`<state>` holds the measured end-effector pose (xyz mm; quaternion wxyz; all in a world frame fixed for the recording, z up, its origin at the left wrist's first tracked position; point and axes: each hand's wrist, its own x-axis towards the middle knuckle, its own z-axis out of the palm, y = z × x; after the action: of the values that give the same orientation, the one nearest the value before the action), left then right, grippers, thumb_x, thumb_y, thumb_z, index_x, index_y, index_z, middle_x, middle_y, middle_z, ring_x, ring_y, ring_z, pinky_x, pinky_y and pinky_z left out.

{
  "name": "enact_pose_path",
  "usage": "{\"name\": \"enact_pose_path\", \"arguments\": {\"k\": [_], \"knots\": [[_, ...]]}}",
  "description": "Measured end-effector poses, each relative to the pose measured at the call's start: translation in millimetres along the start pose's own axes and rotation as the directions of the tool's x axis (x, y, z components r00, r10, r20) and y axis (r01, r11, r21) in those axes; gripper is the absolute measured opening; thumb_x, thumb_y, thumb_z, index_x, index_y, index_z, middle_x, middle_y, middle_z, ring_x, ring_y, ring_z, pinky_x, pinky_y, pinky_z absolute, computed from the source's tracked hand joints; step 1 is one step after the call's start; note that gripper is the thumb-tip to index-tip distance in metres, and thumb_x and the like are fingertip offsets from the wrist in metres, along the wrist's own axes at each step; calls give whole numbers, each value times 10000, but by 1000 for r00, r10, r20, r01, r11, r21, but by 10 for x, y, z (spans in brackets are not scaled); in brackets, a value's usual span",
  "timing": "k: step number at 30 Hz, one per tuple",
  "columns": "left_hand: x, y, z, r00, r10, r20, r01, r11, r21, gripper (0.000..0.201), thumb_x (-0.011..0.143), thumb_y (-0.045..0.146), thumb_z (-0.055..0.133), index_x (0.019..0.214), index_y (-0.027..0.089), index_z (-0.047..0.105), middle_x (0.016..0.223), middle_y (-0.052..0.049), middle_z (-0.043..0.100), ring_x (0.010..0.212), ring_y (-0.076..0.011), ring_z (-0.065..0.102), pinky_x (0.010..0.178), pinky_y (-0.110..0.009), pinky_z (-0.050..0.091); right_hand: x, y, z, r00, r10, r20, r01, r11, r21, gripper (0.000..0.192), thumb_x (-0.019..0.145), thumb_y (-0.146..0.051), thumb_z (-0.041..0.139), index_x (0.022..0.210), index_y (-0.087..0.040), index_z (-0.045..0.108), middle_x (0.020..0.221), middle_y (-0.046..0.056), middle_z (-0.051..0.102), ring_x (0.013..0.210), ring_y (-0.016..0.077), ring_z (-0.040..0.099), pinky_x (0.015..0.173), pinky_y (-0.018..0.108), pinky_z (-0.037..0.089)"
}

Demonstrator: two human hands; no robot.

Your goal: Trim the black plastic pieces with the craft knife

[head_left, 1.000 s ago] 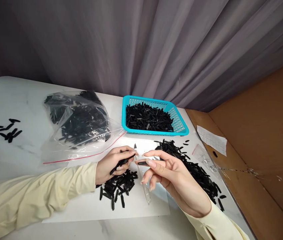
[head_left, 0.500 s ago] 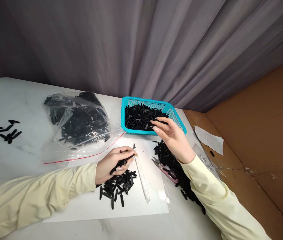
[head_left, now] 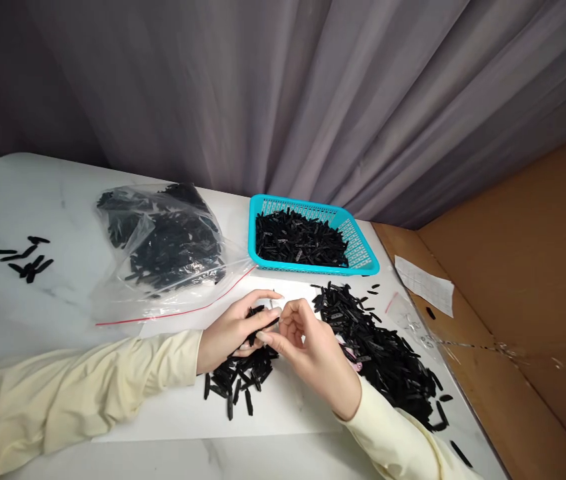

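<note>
My left hand [head_left: 235, 330] rests on a white sheet [head_left: 283, 413] and is closed around a small bunch of black plastic pieces [head_left: 257, 315]. My right hand [head_left: 313, 353] meets it from the right, thumb and forefinger pinched on the end of one of those pieces. A small pile of the same black pieces [head_left: 237, 381] lies on the sheet just below both hands. A grey blade tip [head_left: 277, 304] shows between the fingertips; the rest of that tool is hidden behind my right hand.
A turquoise basket [head_left: 365, 265] of black pieces stands behind the hands. A clear zip bag [head_left: 163, 247] of pieces lies at the back left. A large loose heap [head_left: 387, 353] spreads to the right, beside a cardboard wall [head_left: 523, 267]. Several stray pieces [head_left: 27, 260] lie far left.
My right hand has come back from over the turquoise basket to my left hand and now pinches at the bunch. My left hand has stayed in place.
</note>
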<state>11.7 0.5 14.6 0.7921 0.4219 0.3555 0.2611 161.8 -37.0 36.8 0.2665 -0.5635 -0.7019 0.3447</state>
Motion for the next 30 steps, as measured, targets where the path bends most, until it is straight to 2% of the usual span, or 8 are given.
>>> {"name": "enact_pose_path", "arguments": {"k": [2, 7, 13, 19, 22, 24, 28, 30], "knots": [[-1, -6, 11, 1000, 21, -22, -20, 999, 40, 352, 834, 369, 516, 1151, 237, 439, 523, 75, 362, 391, -37, 251, 338, -144, 144, -11, 23, 63, 998, -10, -66, 9, 1000, -14, 246, 803, -333, 582, 792, -218, 365, 622, -51, 448, 518, 105, 426, 481, 217, 349], [-17, -2, 26, 998, 28, -59, -24, 998, 66, 432, 814, 397, 535, 1202, 252, 410, 611, 46, 429, 438, -49, 307, 352, -145, 147, -66, 67, 155, 966, -147, -212, 109, 978, -180, 163, 793, -247, 598, 881, -192, 472, 747, 4, 578, 643, 137, 527, 593, 239, 420], [-29, 1, 34, 995, 45, -84, -35, 993, 115, 443, 822, 415, 513, 1215, 234, 419, 571, 40, 445, 468, -70, 344, 354, -139, 170, -82, 56, 99, 955, -187, -229, 161, 979, -127, 101, 844, -190, 511, 940, -188, 541, 748, 15, 640, 684, 142, 607, 646, 234, 461], [-33, -2, 40, 996, 75, -50, -67, 988, 137, 419, 832, 399, 500, 1192, 197, 424, 661, 8, 527, 475, -64, 358, 341, -134, 180, -83, 180, 28, 931, -246, -271, 229, 969, -93, 162, 868, -146, 443, 919, -182, 593, 759, 34, 674, 644, 145, 635, 610, 240, 481], [-26, -8, 32, 996, 84, -39, -78, 988, 131, 387, 840, 383, 495, 1173, 198, 428, 653, 21, 509, 468, -59, 356, 341, -130, 190, -73, 251, 27, 950, -173, -260, 198, 978, 73, 153, 873, -178, 456, 923, -179, 601, 707, 27, 659, 614, 140, 634, 612, 243, 506], [-21, -15, 23, 996, 77, -39, -72, 990, 120, 367, 841, 377, 496, 1158, 205, 433, 641, 31, 496, 457, -54, 350, 337, -127, 185, -65, 282, 45, 972, -110, -208, 157, 962, 224, 149, 876, -213, 465, 934, -178, 598, 683, 22, 642, 601, 135, 626, 613, 249, 521], [-11, -24, 3, 998, 50, -41, -46, 995, 94, 347, 837, 365, 509, 1144, 218, 442, 593, 45, 477, 428, -47, 337, 330, -122, 165, -55, 311, 98, 994, -36, -106, 82, 884, 461, 156, 874, -273, 480, 957, -174, 568, 719, 33, 639, 629, 140, 614, 629, 285, 526], [-11, -22, -5, 999, 32, -32, -29, 997, 76, 331, 836, 355, 514, 1132, 220, 455, 565, 50, 463, 421, -46, 332, 331, -122, 156, -52, 314, 116, 998, -2, -67, 41, 815, 578, 156, 870, -298, 489, 948, -173, 542, 727, 35, 640, 629, 141, 606, 618, 295, 513]]}}
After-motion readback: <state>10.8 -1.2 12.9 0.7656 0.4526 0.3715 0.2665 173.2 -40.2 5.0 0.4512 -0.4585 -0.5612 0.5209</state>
